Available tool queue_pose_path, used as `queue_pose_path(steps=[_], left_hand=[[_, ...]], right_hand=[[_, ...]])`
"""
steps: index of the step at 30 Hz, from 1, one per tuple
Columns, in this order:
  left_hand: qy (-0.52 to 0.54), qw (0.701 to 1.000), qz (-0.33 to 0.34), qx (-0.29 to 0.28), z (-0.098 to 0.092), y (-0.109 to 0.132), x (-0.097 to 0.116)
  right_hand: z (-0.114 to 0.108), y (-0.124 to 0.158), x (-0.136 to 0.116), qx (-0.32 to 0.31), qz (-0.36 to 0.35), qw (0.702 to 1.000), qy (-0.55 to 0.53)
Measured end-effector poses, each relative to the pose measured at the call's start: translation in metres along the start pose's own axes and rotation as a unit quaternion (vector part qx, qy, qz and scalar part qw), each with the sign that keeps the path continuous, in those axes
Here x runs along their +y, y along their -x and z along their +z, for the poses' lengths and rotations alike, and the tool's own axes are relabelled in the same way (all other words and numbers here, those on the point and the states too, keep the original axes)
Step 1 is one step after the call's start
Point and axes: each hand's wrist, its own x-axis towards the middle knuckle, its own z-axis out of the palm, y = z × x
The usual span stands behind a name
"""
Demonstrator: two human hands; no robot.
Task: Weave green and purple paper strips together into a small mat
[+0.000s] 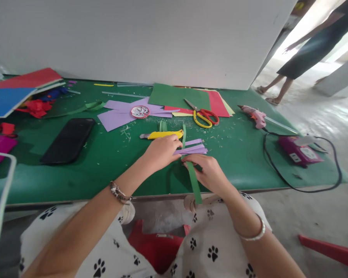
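My left hand is closed, its fingertips pinching the left ends of several purple paper strips just above the green table. Between thumb and fingers my right hand grips a green paper strip, which hangs down past the table's front edge. A green length also rises behind the purple strips; whether it is the same piece is hidden by the fingers. Right behind my left hand lies a yellow utility knife, blade end to the left. A small green paper roll stands beyond it.
Scissors rest on coloured sheets at the back. Purple paper carries a small round dish. A black phone lies left. A pink glue gun and corded purple box are right. A person stands beyond.
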Motion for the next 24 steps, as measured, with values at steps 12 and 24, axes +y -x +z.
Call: queue_pose_path(steps=[12, 24], left_hand=[[-0.007, 1.000, -0.011, 0.012, 0.0051, -0.0047, -0.0012], [0.056, 0.998, -0.030, 0.029, 0.0066, -0.0009, -0.0023]], right_hand=[[0.0009, 0.0003, 0.0009, 0.048, 0.011, 0.999, -0.011], [0.0032, -0.0040, 0.0063, 0.080, 0.021, 0.996, -0.040]])
